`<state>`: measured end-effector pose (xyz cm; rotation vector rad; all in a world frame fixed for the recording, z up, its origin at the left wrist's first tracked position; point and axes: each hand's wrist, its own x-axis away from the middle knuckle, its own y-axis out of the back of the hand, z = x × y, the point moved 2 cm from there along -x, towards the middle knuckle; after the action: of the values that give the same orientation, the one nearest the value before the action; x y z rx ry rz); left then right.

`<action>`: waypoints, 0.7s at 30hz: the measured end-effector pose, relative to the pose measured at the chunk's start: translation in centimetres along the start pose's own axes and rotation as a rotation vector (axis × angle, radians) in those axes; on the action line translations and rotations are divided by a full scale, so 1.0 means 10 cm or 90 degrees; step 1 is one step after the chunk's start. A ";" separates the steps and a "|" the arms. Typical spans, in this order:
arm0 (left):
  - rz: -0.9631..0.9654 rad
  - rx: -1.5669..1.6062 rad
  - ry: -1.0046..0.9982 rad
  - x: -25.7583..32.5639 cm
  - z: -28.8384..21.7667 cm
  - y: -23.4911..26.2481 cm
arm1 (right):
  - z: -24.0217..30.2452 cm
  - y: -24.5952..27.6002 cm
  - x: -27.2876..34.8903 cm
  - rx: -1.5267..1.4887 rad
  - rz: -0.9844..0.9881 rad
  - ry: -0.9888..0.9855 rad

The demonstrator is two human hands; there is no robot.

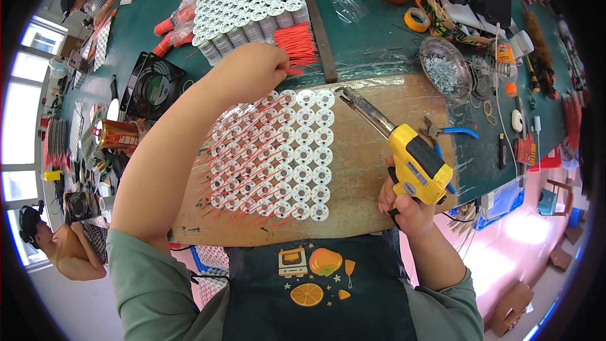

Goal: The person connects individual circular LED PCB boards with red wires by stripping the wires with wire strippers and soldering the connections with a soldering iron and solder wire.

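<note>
My right hand [406, 205] grips a yellow soldering gun [421, 164] by its handle, and its metal tip points up and left over the board. My left hand [264, 63] reaches across to a bundle of short red wires [295, 45], its fingers closed at the near end of the wires. Below that hand, rows of round white LED circuit boards [304, 155] lie on a brown work board [363, 208]. Red wires lie across the left and middle rows, while the right-hand columns are bare. Behind the left hand stand stacks of the same round boards [249, 0].
A dark metal bar [320, 38] lies beside the wire bundle. To the right are a metal dish of small pieces [445, 69], blue-handled cutters [449, 130] and orange tape [416, 19]. A black fan [153, 85] stands at left. Two other people [66, 240] sit along the left side.
</note>
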<state>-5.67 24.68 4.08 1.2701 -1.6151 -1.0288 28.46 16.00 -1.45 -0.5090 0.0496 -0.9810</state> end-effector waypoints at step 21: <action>0.151 -0.520 -0.033 0.07 0.11 0.22 | -0.04 0.01 -0.01 0.003 0.035 0.070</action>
<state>-7.50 24.48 5.81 0.4937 -1.1349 -1.3691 28.36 15.98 -1.84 -0.4470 0.1595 -0.9546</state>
